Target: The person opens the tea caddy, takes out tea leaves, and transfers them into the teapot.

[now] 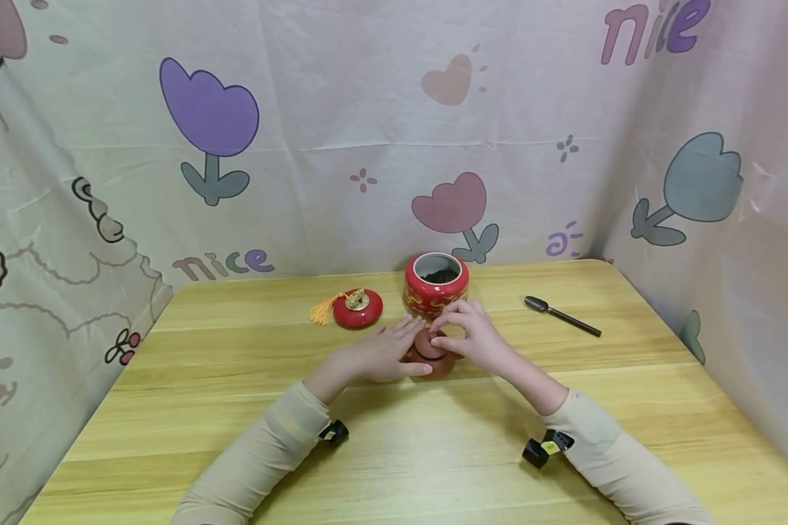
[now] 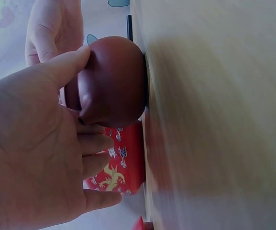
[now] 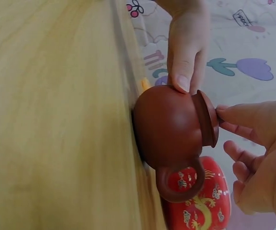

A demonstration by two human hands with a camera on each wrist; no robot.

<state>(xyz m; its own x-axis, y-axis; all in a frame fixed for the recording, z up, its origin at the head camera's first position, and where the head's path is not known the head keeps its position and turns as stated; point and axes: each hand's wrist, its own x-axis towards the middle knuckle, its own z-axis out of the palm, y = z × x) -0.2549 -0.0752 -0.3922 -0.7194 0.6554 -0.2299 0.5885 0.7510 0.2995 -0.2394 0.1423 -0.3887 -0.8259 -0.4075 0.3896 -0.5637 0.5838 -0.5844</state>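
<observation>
A small brown clay teapot stands on the table, its spout toward my left hand and its ring handle toward my right. My right hand pinches the knob of the teapot lid between thumb and fingertips. The lid is at the pot's mouth; whether it is fully seated I cannot tell. With fingers stretched out, my left hand rests beside the spout, its thumb touching the pot's body. Just behind is a red jar with a dragon pattern, uncovered, holding dark tea leaves.
Left of the jar lies its red lid with a gold knob and an orange tassel. A dark scoop lies on the table's right side. A printed curtain hangs behind the table's back edge.
</observation>
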